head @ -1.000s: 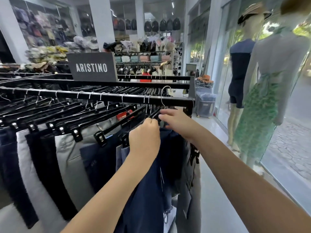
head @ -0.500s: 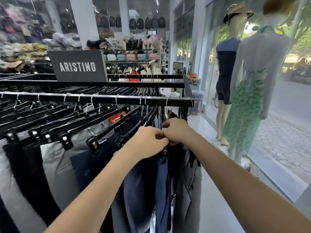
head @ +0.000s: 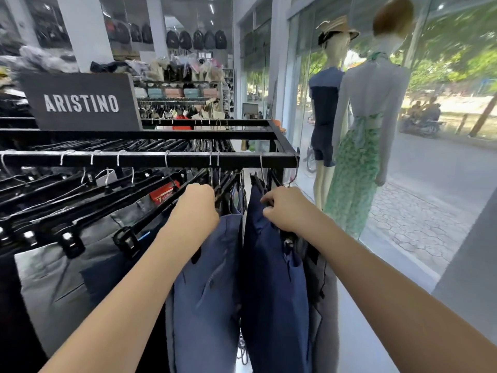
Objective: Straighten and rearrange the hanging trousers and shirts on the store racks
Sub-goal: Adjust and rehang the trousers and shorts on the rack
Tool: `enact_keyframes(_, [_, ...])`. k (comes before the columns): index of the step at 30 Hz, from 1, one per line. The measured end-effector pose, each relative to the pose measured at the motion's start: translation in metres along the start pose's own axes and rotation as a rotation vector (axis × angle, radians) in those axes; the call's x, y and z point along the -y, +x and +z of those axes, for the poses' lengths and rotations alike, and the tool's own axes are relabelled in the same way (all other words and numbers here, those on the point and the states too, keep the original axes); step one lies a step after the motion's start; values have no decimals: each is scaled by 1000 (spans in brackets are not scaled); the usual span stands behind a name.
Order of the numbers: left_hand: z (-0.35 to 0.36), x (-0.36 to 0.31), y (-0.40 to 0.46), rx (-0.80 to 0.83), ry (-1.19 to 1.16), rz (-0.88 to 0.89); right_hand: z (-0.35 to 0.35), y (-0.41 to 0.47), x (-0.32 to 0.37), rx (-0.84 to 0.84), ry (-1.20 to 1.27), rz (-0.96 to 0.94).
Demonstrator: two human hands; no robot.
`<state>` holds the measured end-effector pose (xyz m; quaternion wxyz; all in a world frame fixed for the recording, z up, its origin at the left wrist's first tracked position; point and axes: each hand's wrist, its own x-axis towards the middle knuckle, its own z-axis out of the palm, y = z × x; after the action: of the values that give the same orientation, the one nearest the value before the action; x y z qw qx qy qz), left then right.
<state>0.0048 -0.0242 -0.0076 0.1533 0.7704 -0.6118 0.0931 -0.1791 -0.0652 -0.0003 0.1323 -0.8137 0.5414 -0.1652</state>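
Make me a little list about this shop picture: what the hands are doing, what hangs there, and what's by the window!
place: clothes shop
rack: black rail full of trousers on clip hangers
left hand: curled on a hanger beside the blue trousers
right hand: gripping the top of the navy trousers
gap: a narrow slit between the two pairs
sign: reads ARISTINO, on top of the rack
window side: two mannequins, one in a hat, one in a green skirt
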Motion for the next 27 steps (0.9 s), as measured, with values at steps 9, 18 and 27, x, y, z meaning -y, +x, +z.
enact_keyframes(9, [-13,3,-6,105,-188,44,-22,-11,5,109,-108,-30])
enact_keyframes(18, [-25,12,-11,279,-308,124,0,-5,50,-271,-232,-74])
enact_keyframes(27, [-20,30,0,18,-453,-116,17,7,78,72,-113,-176])
